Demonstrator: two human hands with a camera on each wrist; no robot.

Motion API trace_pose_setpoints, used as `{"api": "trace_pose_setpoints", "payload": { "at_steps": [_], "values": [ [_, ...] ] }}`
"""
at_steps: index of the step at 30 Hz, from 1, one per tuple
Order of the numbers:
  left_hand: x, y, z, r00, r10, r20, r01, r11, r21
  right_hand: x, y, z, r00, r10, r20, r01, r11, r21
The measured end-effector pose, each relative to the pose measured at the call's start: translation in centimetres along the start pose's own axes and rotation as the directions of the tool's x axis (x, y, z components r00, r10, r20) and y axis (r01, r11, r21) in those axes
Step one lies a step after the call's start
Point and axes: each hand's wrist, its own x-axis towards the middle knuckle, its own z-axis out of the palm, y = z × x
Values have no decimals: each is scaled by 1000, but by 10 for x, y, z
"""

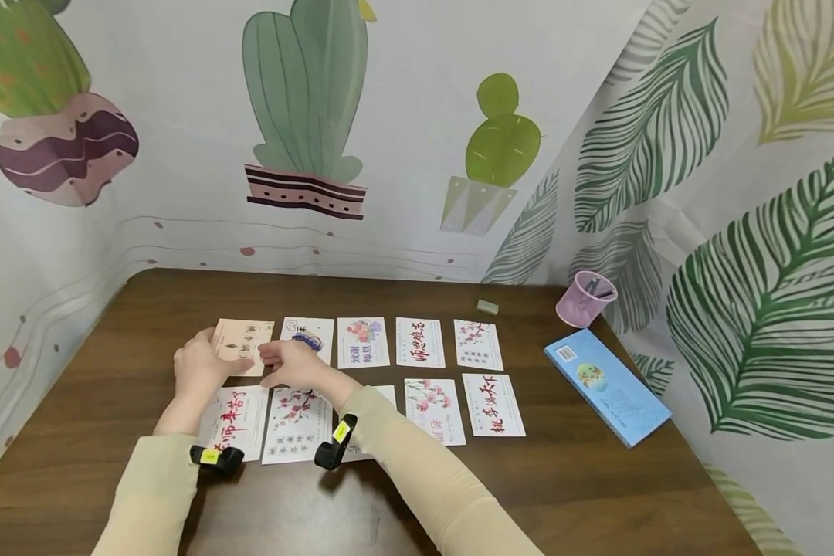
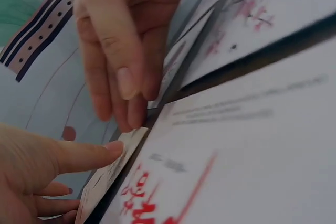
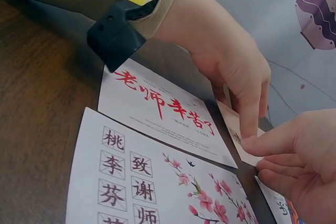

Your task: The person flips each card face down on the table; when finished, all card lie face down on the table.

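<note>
The peach card (image 1: 245, 340) is seen flat on the table (image 1: 528, 479), just left of the blue-marked card (image 1: 311, 333), spanned by the unclenched left hand (image 1: 198, 367); the right hand (image 1: 297, 365) is held relaxed between them. By uneven finger pressure, the former could be skewed or overlapped.

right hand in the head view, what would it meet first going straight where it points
Probably the left hand, at the beige card; depth is unclear, so perhaps the card's edge.
</note>
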Motion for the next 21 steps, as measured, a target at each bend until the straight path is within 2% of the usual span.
{"api": "trace_pose_setpoints", "payload": {
  "at_steps": [4,10,14,16,21],
  "values": [
    [2,-6,-7,999,-39,20,41,993,-112,0,0,0,1000,4,8,-4,1000,18],
    [6,-14,-14,997,-60,44,69,958,-280,-1,1,1,1000,0,6,0,999,41],
    [8,-18,-17,989,-82,121,124,911,-393,-2,1,2,1000,-6,1,6,999,34],
    [8,-20,-19,982,-82,173,153,878,-453,-2,0,2,1000,-6,-2,6,1000,29],
    [10,-25,-25,965,-24,261,168,821,-546,-2,-1,3,1000,-6,-12,6,1000,30]
  ]
}}
